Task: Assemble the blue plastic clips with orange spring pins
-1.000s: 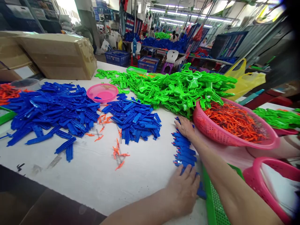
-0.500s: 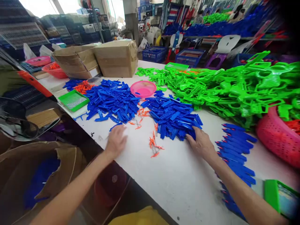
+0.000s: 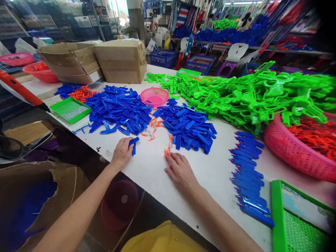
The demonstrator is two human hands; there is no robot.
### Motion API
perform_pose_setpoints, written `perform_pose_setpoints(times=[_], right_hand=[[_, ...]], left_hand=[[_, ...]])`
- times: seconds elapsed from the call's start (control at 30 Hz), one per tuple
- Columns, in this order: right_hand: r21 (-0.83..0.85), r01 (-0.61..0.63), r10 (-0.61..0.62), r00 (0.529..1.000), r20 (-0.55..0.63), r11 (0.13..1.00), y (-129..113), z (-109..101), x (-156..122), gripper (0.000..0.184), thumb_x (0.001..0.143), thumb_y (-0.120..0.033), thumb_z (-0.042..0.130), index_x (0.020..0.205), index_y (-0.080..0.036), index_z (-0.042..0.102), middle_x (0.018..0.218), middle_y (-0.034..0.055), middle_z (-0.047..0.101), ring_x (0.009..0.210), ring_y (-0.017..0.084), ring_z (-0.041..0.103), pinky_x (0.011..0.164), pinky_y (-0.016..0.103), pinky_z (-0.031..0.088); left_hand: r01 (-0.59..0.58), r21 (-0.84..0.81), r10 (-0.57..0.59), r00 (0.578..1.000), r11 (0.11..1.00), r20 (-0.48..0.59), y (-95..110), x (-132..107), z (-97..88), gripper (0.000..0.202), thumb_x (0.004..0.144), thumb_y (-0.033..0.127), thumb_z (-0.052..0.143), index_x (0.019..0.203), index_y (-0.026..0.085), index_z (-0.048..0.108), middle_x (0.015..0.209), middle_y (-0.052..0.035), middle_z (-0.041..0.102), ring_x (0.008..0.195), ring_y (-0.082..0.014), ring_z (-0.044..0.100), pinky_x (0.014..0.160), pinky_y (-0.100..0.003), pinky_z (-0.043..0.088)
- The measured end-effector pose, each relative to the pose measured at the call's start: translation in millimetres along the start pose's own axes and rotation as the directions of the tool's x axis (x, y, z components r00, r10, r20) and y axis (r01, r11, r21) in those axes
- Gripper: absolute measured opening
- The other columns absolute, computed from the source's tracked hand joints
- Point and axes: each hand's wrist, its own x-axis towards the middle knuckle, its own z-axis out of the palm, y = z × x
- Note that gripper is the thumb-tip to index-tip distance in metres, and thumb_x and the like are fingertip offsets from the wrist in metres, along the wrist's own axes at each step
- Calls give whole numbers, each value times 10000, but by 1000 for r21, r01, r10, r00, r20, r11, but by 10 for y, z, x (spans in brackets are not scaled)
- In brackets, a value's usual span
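Left of the frame's centre, the left hand is partly curled, its fingertips at two blue plastic strips on the white tabletop; whether it grips one cannot be told. Near the centre, the right hand reaches with bent fingers to the orange plastic pieces, thumb apart from the forefinger; its hold is unclear too.

Above the hands lie two heaps of blue strips, a left heap and a right heap, with a pink basket just behind the gap between them. At right, a column of orange-tipped blue pieces runs down toward a green tray. Bright green plastic frames are piled across the upper right, beside a pink colander holding orange parts.
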Motion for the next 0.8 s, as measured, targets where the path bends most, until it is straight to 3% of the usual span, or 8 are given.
perform_pose_setpoints(times=[0.13,0.23,0.3,0.37,0.43,0.5,0.63,0.8], right_hand=[[139,-7,10,1000,-27,990,28,-98,-98,281,974,-218,410,1121,-203,650,997,119,677,978,269,596,860,452,514],[305,-116,146,986,-77,945,118,-248,-245,221,968,-250,442,1024,-231,655,929,89,677,921,244,618,808,411,524],[458,-272,338,938,-69,846,157,-345,-312,173,945,-321,506,995,-241,652,956,68,693,922,232,635,829,401,526],[567,-404,511,859,-34,717,183,-431,-338,190,908,-396,566,966,-242,663,1015,59,705,964,229,647,891,410,515],[635,-465,611,791,-15,617,209,-508,-344,230,834,-454,648,895,-236,689,1039,63,707,1014,244,639,941,429,497],[678,-485,661,750,-2,553,241,-576,-360,267,775,-486,695,847,-228,700,999,65,707,971,242,645,907,429,514],[765,-529,742,662,101,368,305,-662,-479,348,735,-507,729,901,-203,693,822,27,687,719,166,630,696,344,553],[823,-549,783,574,242,148,343,-706,-673,415,661,-515,782,901,-197,667,795,41,710,721,173,651,653,321,558]], left_hand=[[50,-101,-56,997,994,-53,185,-132,-54,324,915,319,474,1185,183,589,1133,-107,656,1014,-244,628,895,-392,518],[197,-369,-168,980,908,109,467,-315,-82,315,870,404,583,1115,211,629,969,-36,692,816,-189,630,734,-317,508],[329,-554,-176,934,765,311,705,-458,-87,347,841,431,632,1102,203,638,837,-6,683,710,-158,593,653,-280,463],[432,-646,-135,880,629,456,932,-596,-72,375,834,436,652,1115,189,640,751,10,658,641,-136,547,606,-261,417],[499,-686,-79,834,530,546,1111,-721,-30,392,828,417,667,1137,178,646,751,5,660,634,-130,536,599,-258,402],[520,-710,-17,812,475,584,1230,-826,34,388,818,371,674,1150,171,658,881,-31,700,737,-150,589,672,-272,439],[440,-752,60,844,491,533,1335,-953,158,347,799,262,652,1136,185,685,1135,-80,683,1044,-216,616,919,-341,459],[269,-658,84,888,703,452,1396,-977,183,339,828,197,618,1166,216,643,1099,-61,680,1000,-205,630,885,-344,497]])
